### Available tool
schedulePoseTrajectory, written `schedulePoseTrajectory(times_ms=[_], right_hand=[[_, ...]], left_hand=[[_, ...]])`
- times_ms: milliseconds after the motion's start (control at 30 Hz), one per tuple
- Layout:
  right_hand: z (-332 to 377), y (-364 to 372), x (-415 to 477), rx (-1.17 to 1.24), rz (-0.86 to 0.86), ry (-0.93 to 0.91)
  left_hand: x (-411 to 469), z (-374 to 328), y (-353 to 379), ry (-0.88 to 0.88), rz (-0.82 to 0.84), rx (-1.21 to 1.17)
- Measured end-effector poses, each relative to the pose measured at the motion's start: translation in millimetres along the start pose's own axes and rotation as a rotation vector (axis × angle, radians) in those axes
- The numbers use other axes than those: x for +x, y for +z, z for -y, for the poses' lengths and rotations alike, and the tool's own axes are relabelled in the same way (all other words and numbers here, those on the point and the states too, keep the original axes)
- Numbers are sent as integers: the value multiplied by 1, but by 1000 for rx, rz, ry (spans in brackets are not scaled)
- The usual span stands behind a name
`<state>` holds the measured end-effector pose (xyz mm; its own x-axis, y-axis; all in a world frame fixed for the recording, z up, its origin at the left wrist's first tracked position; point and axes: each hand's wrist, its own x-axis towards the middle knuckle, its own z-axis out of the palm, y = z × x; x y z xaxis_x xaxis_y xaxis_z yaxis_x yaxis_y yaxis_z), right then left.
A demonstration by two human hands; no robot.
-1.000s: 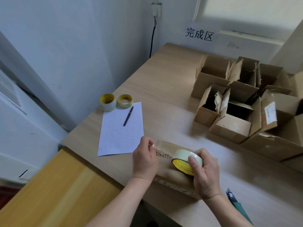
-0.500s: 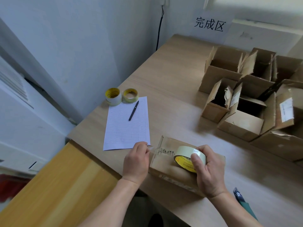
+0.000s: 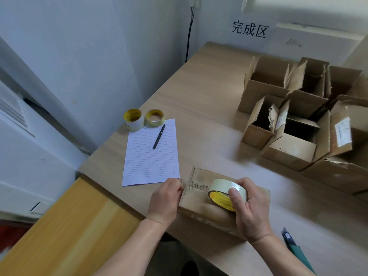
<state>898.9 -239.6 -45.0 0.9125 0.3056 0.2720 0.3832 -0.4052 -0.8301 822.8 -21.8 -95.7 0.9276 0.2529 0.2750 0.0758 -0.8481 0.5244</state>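
A small closed cardboard box [image 3: 201, 204] lies near the table's front edge. My right hand [image 3: 250, 212] grips a roll of clear tape [image 3: 223, 189] with a yellow core, held on top of the box. A strip of tape runs from the roll leftward over the box top. My left hand [image 3: 165, 198] presses the free end of the tape down at the box's left edge, fingers curled over it.
A lined sheet [image 3: 152, 154] with a black pen [image 3: 159, 136] lies left of the box, two tape rolls [image 3: 133, 118] behind it. Several open cardboard boxes [image 3: 288, 124] crowd the right. A green-handled cutter [image 3: 292, 243] lies at front right. A lower wooden surface [image 3: 69, 232] adjoins the table.
My left hand has slid left and down to the box's left edge, drawing the tape out over the top. The right hand with the roll stays put on the box.
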Motion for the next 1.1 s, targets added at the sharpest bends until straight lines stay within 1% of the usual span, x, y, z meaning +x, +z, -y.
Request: schedulePoseTrajectory(times_ms=[67,133,167,200,233,267,300,333,367,433,467,533,600,667,700,767,833,900,967,1033,1100], right_hand=[[1,0,0,-4,-4,-3],[2,1,1,-1,-9,-11],[2,0,1,2,-10,-13],[2,0,1,4,-11,-13],[3,0,2,5,-11,-12],[4,0,2,6,-11,-9],[4,0,2,7,-11,-3],[4,0,2,9,-9,7],[5,0,2,13,-4,15],[6,0,1,36,1,18],[7,0,1,42,10,18],[8,-2,5,31,54,38],[11,-14,12,24,103,77],[16,-43,25,-10,94,65],[18,-61,30,-50,101,49],[22,-92,35,-168,195,20],[21,-106,29,-345,266,10],[16,-108,21,-550,250,-12],[8,-109,14,-696,230,-38],[0,-111,9,-783,218,-34],[-5,-111,6,-840,226,10]], left_hand=[[7,4,-3,-8,201,-21],[12,12,-6,-71,419,-20],[13,15,-12,-122,507,11],[17,19,-16,-187,532,41],[22,19,-25,-282,465,37],[29,14,-32,-391,339,-49],[37,5,-35,-454,208,-199],[45,-7,-33,-469,154,-365],[51,-23,-29,-432,194,-464],[51,-46,-9,-303,350,-462],[47,-48,0,-297,373,-433],[49,-44,9,-358,360,-449],[48,-39,8,-374,333,-468],[48,-39,7,-378,316,-470],[49,-39,8,-383,313,-471],[49,-41,10,-390,306,-464],[50,-45,10,-392,294,-446],[51,-47,11,-393,284,-422],[52,-47,11,-384,277,-412],[51,-46,12,-385,277,-408],[51,-46,11,-378,278,-407]])
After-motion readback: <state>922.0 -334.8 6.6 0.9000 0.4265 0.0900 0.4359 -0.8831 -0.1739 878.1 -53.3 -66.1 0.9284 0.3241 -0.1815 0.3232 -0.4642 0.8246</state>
